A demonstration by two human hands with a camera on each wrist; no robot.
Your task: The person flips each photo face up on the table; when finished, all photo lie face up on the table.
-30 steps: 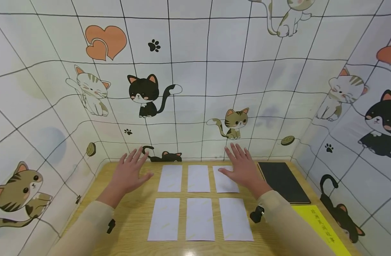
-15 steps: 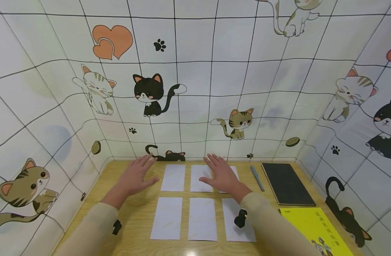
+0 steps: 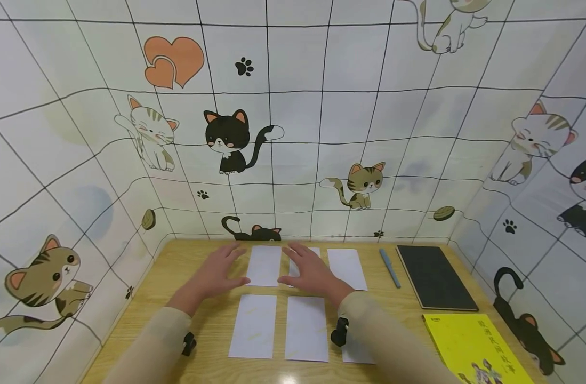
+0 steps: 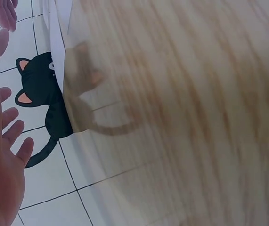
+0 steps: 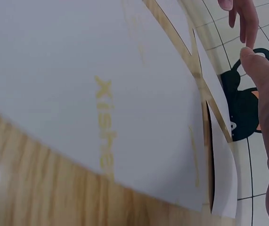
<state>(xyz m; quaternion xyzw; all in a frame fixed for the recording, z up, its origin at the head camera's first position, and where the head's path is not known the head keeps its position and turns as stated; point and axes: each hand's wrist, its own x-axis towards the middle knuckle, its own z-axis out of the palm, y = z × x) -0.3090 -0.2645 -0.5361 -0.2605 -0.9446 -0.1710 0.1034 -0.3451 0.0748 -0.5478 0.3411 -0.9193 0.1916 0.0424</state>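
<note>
White paper sheets lie in two rows of three on the wooden table. My left hand (image 3: 218,272) hovers with fingers extended just left of the back-left sheet (image 3: 265,266), its thumb tip reaching that sheet's edge in the head view. On the other side, my right hand (image 3: 309,271) is held out flat over the back-middle sheet (image 3: 315,250) and partly hides it. Neither hand holds anything. The front-right sheet (image 3: 357,353) is mostly covered by my right sleeve. Pale yellow lettering runs across a sheet (image 5: 101,108) in the right wrist view.
To the right of the back-right sheet (image 3: 347,269) lie a blue-grey pen (image 3: 390,268) and a black notebook (image 3: 436,277). A yellow book (image 3: 475,341) lies nearer the front. A cat-patterned cloth wall (image 3: 297,160) encloses the table's back and sides.
My right hand has moved left from the back-right sheet to the back-middle one, uncovering the pen. The hands are closer together. The head view has shifted slightly, showing more of the yellow book.
</note>
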